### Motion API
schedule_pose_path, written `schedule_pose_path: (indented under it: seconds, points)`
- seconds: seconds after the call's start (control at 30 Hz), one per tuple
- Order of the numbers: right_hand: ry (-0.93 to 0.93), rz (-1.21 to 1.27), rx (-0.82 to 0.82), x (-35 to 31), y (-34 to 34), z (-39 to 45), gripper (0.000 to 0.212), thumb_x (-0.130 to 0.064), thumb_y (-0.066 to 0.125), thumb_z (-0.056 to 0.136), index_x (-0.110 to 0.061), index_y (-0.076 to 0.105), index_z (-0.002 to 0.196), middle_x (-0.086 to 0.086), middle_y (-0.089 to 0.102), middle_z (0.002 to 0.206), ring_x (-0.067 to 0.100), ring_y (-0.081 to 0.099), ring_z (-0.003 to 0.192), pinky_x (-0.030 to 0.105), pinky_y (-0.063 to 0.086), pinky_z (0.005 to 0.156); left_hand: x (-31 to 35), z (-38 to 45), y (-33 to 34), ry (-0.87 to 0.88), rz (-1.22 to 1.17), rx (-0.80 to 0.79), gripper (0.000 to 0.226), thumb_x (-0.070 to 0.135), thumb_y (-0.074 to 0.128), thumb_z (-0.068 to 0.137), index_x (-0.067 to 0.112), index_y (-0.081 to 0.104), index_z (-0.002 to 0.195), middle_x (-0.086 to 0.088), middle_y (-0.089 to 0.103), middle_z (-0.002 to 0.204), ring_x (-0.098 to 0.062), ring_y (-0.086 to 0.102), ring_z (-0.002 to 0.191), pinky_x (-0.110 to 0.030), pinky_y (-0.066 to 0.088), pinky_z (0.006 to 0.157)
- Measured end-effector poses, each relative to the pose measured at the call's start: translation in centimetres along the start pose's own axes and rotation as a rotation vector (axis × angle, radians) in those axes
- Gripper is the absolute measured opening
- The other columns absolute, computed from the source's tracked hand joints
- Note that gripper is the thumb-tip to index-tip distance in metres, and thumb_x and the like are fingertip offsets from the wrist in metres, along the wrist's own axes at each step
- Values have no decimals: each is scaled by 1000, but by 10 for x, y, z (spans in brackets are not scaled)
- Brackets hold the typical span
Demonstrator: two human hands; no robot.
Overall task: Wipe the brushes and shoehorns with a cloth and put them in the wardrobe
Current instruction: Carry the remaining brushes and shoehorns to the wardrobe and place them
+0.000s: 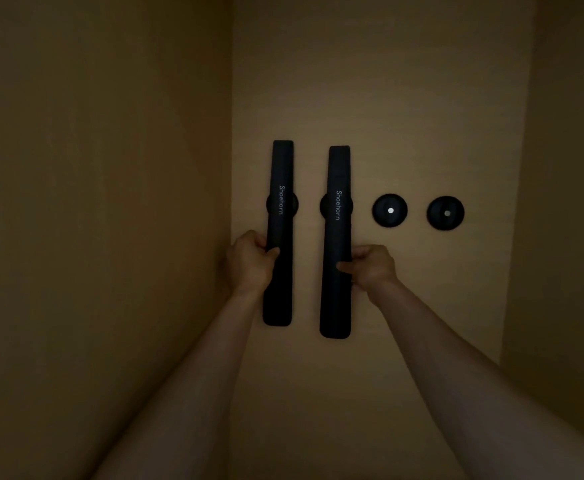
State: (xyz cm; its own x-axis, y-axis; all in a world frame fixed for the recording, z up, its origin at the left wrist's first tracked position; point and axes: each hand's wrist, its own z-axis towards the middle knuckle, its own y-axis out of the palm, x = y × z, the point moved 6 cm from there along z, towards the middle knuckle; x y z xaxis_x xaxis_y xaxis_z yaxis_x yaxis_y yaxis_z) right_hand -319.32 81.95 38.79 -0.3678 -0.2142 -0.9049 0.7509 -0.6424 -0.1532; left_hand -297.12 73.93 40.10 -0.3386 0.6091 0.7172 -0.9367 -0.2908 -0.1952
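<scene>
Our left hand [253,261] has its grip closed around the left shoehorn [279,233], fingers curled behind its left edge and the thumb laid across its front, a little below the middle. Our right hand [370,266] grips the right shoehorn [336,244] the same way from the other side: fingers wrapped behind the right edge, thumb flat on the front face. Both forearms are bare and reach up from the bottom of the view.

The two shoehorns stand upright and side by side against the back panel [404,98] of the wardrobe, close together but apart. Each is a long, narrow, flat bar, matte black, with a squared top and a rounded lower end. Each carries the word "Shoehorn" in small pale letters running lengthwise down its upper half. Behind the middle of each bar the rim of a round black mount shows on both sides, so each shoehorn sits over a mount.

To the right of them, on the same level, two more mounts are bare: the near mount [390,210] and the far mount [445,213]. Both are round black discs with a small round stud at the centre, bright on the near one, duller on the far one. They lie well apart from each other and from the hands.

The wardrobe panels are smooth and tan, dimly lit, with the left wall [93,202] meeting the back panel in a straight corner just beside our left hand.
</scene>
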Motion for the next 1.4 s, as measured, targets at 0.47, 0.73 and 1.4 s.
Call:
schedule_pose_path:
  seconds: [0.47, 0.73, 1.4]
  points:
    - [-169, -409, 205, -14, -14, -5, 9, -14, 76, 81, -10, 75, 89, 9, 75, 93, 24, 67, 84, 25, 49, 70, 5, 7, 2, 7, 49, 0, 14, 16, 76, 82, 9, 66, 88, -13, 71, 89, -30, 66, 84, -40, 55, 73]
    - [-139, -426, 194, -16, -18, -3, 13, -16, 77, 85, -13, 78, 97, 10, 75, 105, 27, 68, 99, 25, 48, 77, -2, 10, 9, -16, 54, -55, 5, 11, 70, 87, 12, 69, 82, -12, 71, 83, -30, 68, 80, -39, 57, 70]
    - [-126, -424, 205, -12, -14, 1, 14, -18, 76, 85, -14, 77, 98, 8, 74, 106, 26, 68, 96, 27, 51, 76, -7, 13, 13, -17, -1, -95, 11, -1, 62, 89, 4, 68, 83, -11, 67, 77, -22, 61, 72, -36, 53, 67]
